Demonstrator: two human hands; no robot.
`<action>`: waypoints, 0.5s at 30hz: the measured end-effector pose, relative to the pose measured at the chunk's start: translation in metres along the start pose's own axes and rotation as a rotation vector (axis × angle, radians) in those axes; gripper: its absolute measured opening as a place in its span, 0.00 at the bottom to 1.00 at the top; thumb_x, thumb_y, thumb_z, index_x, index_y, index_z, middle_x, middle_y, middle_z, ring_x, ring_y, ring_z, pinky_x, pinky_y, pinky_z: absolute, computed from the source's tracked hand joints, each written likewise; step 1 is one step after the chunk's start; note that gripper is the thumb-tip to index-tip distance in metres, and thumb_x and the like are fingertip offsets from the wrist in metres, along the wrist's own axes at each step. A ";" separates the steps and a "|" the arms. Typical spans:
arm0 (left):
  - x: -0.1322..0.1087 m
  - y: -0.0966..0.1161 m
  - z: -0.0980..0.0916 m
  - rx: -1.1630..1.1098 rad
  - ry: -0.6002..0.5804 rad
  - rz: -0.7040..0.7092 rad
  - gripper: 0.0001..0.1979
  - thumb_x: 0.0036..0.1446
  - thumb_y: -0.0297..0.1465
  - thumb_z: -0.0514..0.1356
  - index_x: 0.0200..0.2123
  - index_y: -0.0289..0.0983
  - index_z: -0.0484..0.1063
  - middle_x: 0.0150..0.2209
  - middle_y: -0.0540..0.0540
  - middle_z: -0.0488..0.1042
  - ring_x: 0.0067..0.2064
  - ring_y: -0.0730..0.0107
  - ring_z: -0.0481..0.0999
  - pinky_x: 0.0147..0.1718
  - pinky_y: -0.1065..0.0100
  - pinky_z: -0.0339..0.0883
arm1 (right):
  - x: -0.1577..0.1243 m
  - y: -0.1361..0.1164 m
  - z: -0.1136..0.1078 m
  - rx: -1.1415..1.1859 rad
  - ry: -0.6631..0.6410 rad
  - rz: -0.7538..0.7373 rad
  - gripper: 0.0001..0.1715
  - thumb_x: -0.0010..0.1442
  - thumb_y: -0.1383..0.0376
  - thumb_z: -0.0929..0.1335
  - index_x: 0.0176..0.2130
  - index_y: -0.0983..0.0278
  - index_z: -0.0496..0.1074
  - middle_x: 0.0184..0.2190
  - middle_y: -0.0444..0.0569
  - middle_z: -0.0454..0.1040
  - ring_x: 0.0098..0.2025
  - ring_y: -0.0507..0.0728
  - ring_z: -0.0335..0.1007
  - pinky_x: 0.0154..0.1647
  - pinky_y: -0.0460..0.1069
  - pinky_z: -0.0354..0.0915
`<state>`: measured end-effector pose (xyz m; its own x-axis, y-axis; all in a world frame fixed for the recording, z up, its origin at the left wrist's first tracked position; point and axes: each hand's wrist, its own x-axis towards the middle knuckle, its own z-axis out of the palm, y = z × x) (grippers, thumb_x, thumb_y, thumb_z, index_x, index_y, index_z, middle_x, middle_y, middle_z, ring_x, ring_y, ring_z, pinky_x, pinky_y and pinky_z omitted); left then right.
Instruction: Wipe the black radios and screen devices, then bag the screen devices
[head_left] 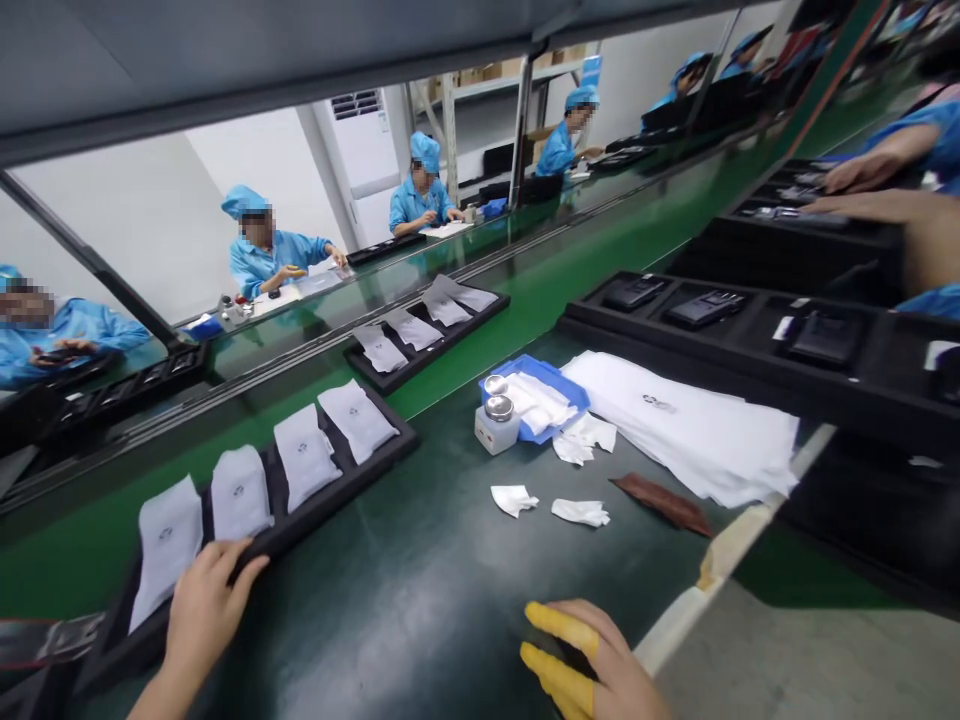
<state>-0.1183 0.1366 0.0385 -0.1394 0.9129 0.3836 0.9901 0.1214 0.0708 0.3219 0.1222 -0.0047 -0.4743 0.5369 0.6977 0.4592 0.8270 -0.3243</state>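
At the lower left, my left hand (206, 603) is on the near rim of a black tray (300, 540), its fingers bent over the edge. In that tray lie several white pouches (302, 455) with a small dark logo, side by side. My right hand (592, 665), with yellow finger cots on some fingers, hovers low over the dark green bench (420, 590) with its fingers apart and nothing in them. Crumpled white wipes (581, 512) and a brown strip (664, 503) lie beyond it.
A blue bin (551, 365) of wipes stands beside a pump bottle (496, 425). Flat white pouches (682, 420) are stacked at the right, below a black tray of dark devices (705, 307). Another pouch tray (390, 380) sits on the green conveyor (450, 385). Co-workers work across and at right.
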 end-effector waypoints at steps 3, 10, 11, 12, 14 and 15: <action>0.060 -0.005 0.006 0.098 -0.053 -0.058 0.21 0.56 0.42 0.47 0.37 0.36 0.74 0.36 0.39 0.74 0.40 0.54 0.74 0.36 0.60 0.66 | -0.004 0.006 0.009 -0.121 0.050 -0.017 0.18 0.57 0.71 0.63 0.46 0.60 0.73 0.42 0.55 0.76 0.48 0.59 0.71 0.45 0.54 0.72; 0.141 0.020 0.015 0.182 -0.035 -0.143 0.25 0.60 0.38 0.43 0.48 0.27 0.69 0.45 0.28 0.71 0.46 0.43 0.71 0.39 0.52 0.65 | -0.007 0.006 0.013 -0.171 0.065 0.026 0.19 0.57 0.72 0.63 0.47 0.61 0.72 0.42 0.55 0.76 0.49 0.59 0.69 0.44 0.53 0.71; 0.143 0.034 0.017 0.172 -0.042 -0.108 0.26 0.60 0.38 0.42 0.49 0.27 0.68 0.45 0.28 0.71 0.47 0.43 0.71 0.40 0.51 0.65 | -0.007 0.003 0.012 -0.154 0.051 0.045 0.19 0.57 0.72 0.63 0.48 0.61 0.71 0.42 0.55 0.75 0.49 0.59 0.69 0.45 0.53 0.70; 0.143 0.049 0.018 0.155 -0.052 -0.058 0.26 0.60 0.39 0.42 0.50 0.28 0.68 0.46 0.29 0.70 0.47 0.43 0.70 0.40 0.51 0.65 | -0.008 -0.001 0.010 -0.130 0.042 0.072 0.19 0.57 0.72 0.63 0.48 0.61 0.71 0.42 0.55 0.75 0.49 0.59 0.68 0.46 0.54 0.70; 0.134 0.080 0.021 0.100 -0.063 0.069 0.27 0.59 0.41 0.42 0.50 0.30 0.67 0.47 0.31 0.70 0.47 0.45 0.71 0.42 0.51 0.65 | -0.005 -0.007 0.005 -0.071 0.063 0.108 0.17 0.57 0.71 0.63 0.46 0.62 0.71 0.42 0.55 0.74 0.49 0.58 0.68 0.47 0.54 0.69; 0.128 0.092 0.023 0.066 -0.059 0.129 0.27 0.59 0.42 0.42 0.50 0.31 0.68 0.47 0.32 0.70 0.46 0.45 0.71 0.42 0.50 0.65 | -0.002 -0.006 0.001 -0.057 0.093 0.107 0.16 0.57 0.70 0.62 0.45 0.62 0.71 0.42 0.54 0.74 0.49 0.57 0.67 0.47 0.54 0.69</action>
<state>-0.0442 0.2734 0.0733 -0.0112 0.9438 0.3305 0.9990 0.0247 -0.0367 0.3196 0.1159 -0.0050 -0.3495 0.6017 0.7182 0.5464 0.7536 -0.3655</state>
